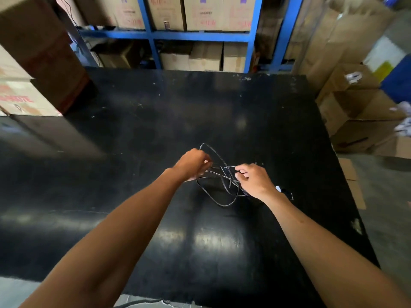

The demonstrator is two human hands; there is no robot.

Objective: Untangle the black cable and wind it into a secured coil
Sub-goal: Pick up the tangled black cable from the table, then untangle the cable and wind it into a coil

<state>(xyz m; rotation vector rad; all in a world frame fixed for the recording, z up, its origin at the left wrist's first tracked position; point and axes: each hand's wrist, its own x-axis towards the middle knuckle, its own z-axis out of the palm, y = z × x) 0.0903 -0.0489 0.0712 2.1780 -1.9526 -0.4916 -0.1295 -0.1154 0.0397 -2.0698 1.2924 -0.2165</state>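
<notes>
I see the thin black cable (219, 181) as a loose tangle of several crossing loops, glossy with pale highlights along the strands, held up between my 2 hands over the middle of the black tabletop (155, 130). 1 narrow loop arcs up and away from me past the left hand, a wider loop hangs down toward me and to the left of the right hand, its low end close to the table surface; I cannot tell whether it touches. Strands cross in a knot between the hands.

Left hand (193, 164): fingers curled, pinching cable strands at the tangle's left side. Right hand (255, 180): fingers curled, thumb and forefinger pinching strands at the right side. Both bare forearms reach in from the bottom edge.

Just beyond the right wrist lies a small white and dark item (285, 192) on the table, too blurred to identify.

The tabletop is scuffed, with white specks and glare patches near me. Behind it stands a blue metal shelf frame (178, 35) loaded with brown cardboard boxes (213, 14); they carry red and purple printing, not readable. At left, stacked cardboard cartons (24, 96) show red lettering, blurred, not legible. At right, open brown cartons (355, 112) sit on the grey floor.
</notes>
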